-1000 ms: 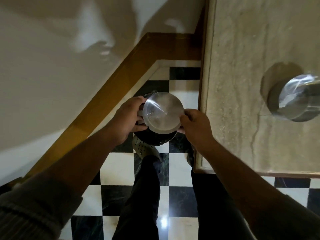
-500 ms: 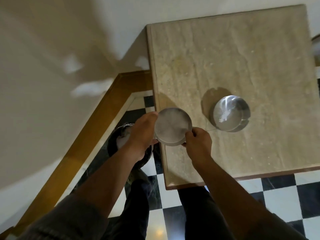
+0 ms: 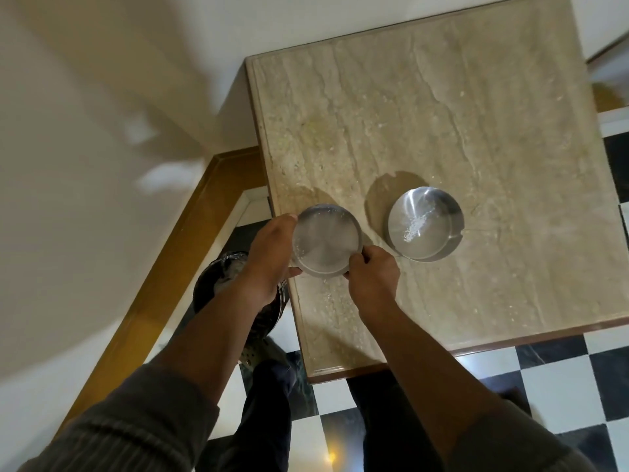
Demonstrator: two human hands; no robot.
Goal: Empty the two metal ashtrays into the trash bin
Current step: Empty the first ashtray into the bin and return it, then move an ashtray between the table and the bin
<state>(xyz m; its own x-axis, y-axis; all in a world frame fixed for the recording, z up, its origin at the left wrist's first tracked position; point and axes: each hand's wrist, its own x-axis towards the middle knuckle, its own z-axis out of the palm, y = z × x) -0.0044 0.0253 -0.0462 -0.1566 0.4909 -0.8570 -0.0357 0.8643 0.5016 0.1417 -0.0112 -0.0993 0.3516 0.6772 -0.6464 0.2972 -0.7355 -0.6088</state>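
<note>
A round metal ashtray [image 3: 326, 240] is held by its rim between my left hand [image 3: 269, 258] and my right hand [image 3: 372, 277], above the left edge of the marble table [image 3: 442, 124]. A faint pale residue shows inside it. The second metal ashtray [image 3: 423, 228] stands on the table just to the right, with a streak of white ash in its bowl. The dark trash bin [image 3: 221, 281] sits on the floor left of the table, mostly hidden under my left forearm.
A wall with a wooden skirting board [image 3: 170, 267] runs along the left. The floor is black and white checkered tile [image 3: 561, 379]. My legs and a shoe [image 3: 253, 356] stand against the table's near left corner.
The ashtray in both hands has moved from above the trash bin, up and right, to over the table's left edge. My view has swung right, showing the table and second ashtray.
</note>
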